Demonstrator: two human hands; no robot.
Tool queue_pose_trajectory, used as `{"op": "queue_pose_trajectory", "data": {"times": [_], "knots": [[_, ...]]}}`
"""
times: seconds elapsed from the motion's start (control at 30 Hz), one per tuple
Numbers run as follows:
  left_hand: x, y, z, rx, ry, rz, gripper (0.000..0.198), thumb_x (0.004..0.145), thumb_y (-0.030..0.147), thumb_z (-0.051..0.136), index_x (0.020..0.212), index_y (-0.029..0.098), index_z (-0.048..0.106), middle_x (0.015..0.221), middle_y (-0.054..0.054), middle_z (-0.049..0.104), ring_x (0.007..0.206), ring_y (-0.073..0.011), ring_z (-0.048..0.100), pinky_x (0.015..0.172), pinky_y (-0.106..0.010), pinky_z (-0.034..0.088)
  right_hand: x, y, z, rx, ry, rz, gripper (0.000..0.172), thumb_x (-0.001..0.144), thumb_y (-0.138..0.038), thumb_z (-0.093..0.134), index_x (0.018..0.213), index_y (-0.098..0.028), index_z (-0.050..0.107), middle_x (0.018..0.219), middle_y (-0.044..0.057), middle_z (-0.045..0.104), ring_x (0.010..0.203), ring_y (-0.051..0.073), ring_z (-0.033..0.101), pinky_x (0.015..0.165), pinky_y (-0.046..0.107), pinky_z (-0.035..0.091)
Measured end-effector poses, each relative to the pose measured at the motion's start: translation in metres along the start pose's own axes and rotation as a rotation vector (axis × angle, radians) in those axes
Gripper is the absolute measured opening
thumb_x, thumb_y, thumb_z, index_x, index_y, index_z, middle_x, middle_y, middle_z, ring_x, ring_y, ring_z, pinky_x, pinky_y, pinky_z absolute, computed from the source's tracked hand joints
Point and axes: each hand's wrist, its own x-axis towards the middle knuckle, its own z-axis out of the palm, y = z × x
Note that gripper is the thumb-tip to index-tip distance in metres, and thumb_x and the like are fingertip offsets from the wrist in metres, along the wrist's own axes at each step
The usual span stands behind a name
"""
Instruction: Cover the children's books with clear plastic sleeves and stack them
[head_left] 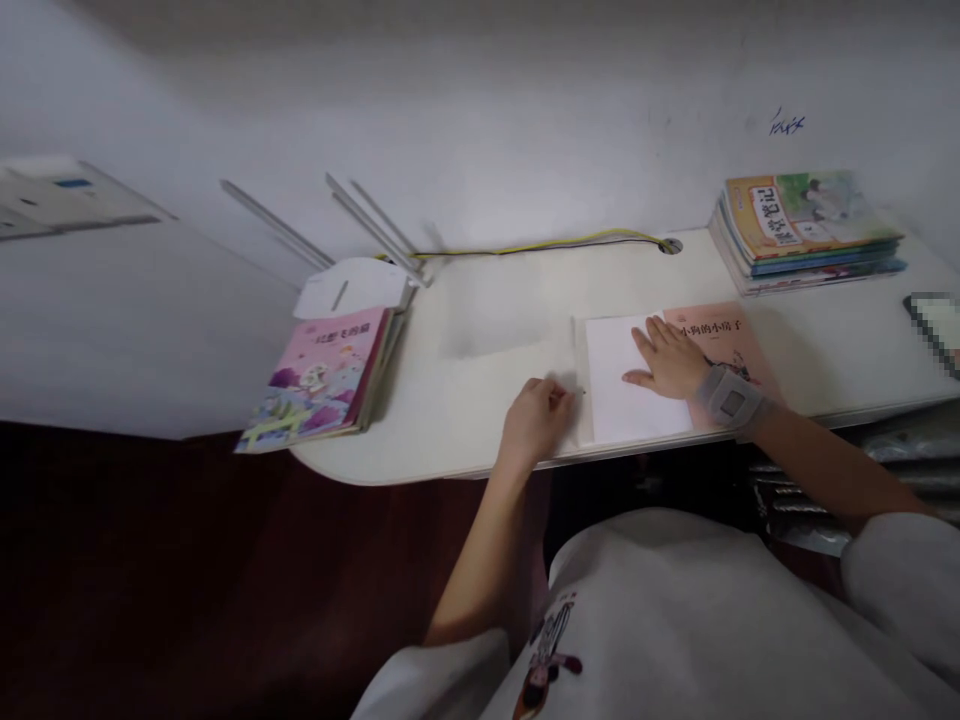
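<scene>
Fingers of the left hand (534,418) curl together, their grip unclear, beside the white-and-pink book (630,412) at the near edge of the desk (427,420), where the right hand (670,362), fingers spread flat, could crease it by pressing unevenly.

The cover (739,348) is salmon pink — the page (630,412) plain white; the cable (555,243) yellow.

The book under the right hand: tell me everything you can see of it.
The book lies flat near the front edge of the white table. Its left part is plain white; its right part is pink, with dark characters and a drawing partly covered by the wristband. It looks like paper. The right hand rests palm down on it; the left hand is by its left edge, contact unclear.
</scene>
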Motion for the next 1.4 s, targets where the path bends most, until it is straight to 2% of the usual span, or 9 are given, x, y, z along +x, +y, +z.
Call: {"op": "queue_pose_trajectory", "data": {"times": [0.17, 0.3, 0.43, 0.57, 0.73, 0.93, 1.1, 1.3, 1.4], "knots": [[-0.002, 0.028, -0.006, -1.062, -0.214, 0.046, 0.032, 0.074, 0.042, 0.070, 0.070, 0.019, 0.048, 0.113, -0.007, 0.066, 0.102, -0.0235, 0.064, 0.091, -0.040, 0.047, -0.006, 0.015, -0.010, 0.395, 0.099, 0.007, 0.077, 0.089, -0.068, 0.030, 0.146, -0.017, 0.033, 0.152, 0.014, 0.034, 0.142, 0.030, 0.026, 0.117, 0.051, 0.023], [0.005, 0.064, 0.000, -1.345, -0.310, 0.151, 0.035, 0.079, 0.056, 0.063, 0.085, 0.022, 0.057, 0.128, -0.007, 0.061, 0.117, -0.0275, 0.058, 0.096, -0.045, 0.045, -0.032, 0.031, -0.017, 0.906, 0.194, 0.163, 0.077, 0.088, -0.072, 0.027, 0.148, -0.024, 0.030, 0.152, 0.009, 0.035, 0.140, 0.026, 0.032, 0.116, 0.050, 0.025], [0.029, 0.100, 0.035, -1.120, -0.257, 0.376, 0.082, 0.081, 0.080, 0.012, 0.136, 0.028, 0.043, 0.148, -0.010, 0.042, 0.138, -0.0288, 0.037, 0.108, -0.050, 0.034, -0.059, 0.029, -0.016, 1.328, 0.103, 0.172, 0.085, 0.079, -0.081, 0.032, 0.146, -0.028, 0.034, 0.150, 0.007, 0.039, 0.136, 0.027, 0.040, 0.114, 0.052, 0.028], [0.048, 0.128, 0.076, -0.272, -0.195, 0.684, 0.088, 0.082, 0.077, 0.028, 0.150, 0.022, 0.021, 0.160, -0.012, 0.012, 0.147, -0.0328, 0.004, 0.115, -0.057, 0.008, -0.071, 0.018, -0.024, 1.519, 0.135, 0.194, 0.073, 0.081, -0.076, 0.039, 0.141, -0.034, 0.041, 0.146, 0.001, 0.046, 0.140, 0.021, 0.033, 0.116, 0.048, 0.024], [0.048, 0.153, 0.104, 0.340, -0.232, 0.710, 0.077, 0.089, 0.063, 0.035, 0.150, 0.018, 0.023, 0.159, -0.013, 0.013, 0.145, -0.0394, 0.006, 0.111, -0.065, 0.008, -0.090, 0.039, -0.054, 1.740, 0.295, 0.408, 0.078, 0.074, -0.086, 0.035, 0.123, -0.030, 0.057, 0.136, 0.004, 0.056, 0.136, 0.025, 0.039, 0.111, 0.050, 0.033], [0.057, 0.161, 0.100, 0.360, -0.236, 0.726, 0.075, 0.089, 0.062, 0.039, 0.148, 0.017, 0.029, 0.157, -0.015, 0.021, 0.144, -0.0400, 0.013, 0.111, -0.065, 0.010, -0.118, 0.061, -0.085, 1.465, 0.244, 0.650, 0.045, 0.067, -0.054, 0.075, 0.102, -0.026, 0.068, 0.106, 0.005, 0.071, 0.098, 0.023, 0.067, 0.087, 0.041, 0.055], [0.075, 0.147, 0.095, 0.167, -0.205, 0.598, 0.076, 0.088, 0.061, 0.041, 0.150, 0.022, 0.024, 0.159, -0.014, 0.016, 0.145, -0.0396, 0.007, 0.109, -0.067, 0.008, -0.122, 0.053, -0.093, 1.148, 0.231, 0.570, 0.037, 0.072, -0.054, 0.070, 0.084, -0.020, 0.071, 0.090, 0.006, 0.072, 0.089, 0.023, 0.067, 0.078, 0.041, 0.059], [0.089, 0.141, 0.107, 0.033, -0.120, 0.514, 0.089, 0.080, 0.064, 0.053, 0.150, 0.019, 0.021, 0.159, -0.017, 0.012, 0.145, -0.0404, 0.006, 0.110, -0.065, 0.006, -0.130, 0.022, -0.056, 1.085, 0.268, 0.367, 0.087, 0.069, -0.054, 0.074, 0.143, -0.027, 0.035, 0.133, 0.011, 0.057, 0.111, 0.025, 0.062, 0.092, 0.042, 0.054], [0.110, 0.137, 0.096, -0.105, -0.095, 0.400, 0.083, 0.082, 0.060, 0.052, 0.147, 0.014, 0.028, 0.149, -0.021, 0.037, 0.138, -0.0384, 0.032, 0.109, -0.057, 0.023, -0.132, 0.013, -0.036, 0.904, 0.378, 0.521, 0.054, 0.080, -0.051, 0.062, 0.125, -0.021, 0.055, 0.108, 0.009, 0.069, 0.099, 0.025, 0.065, 0.089, 0.042, 0.054]]}}
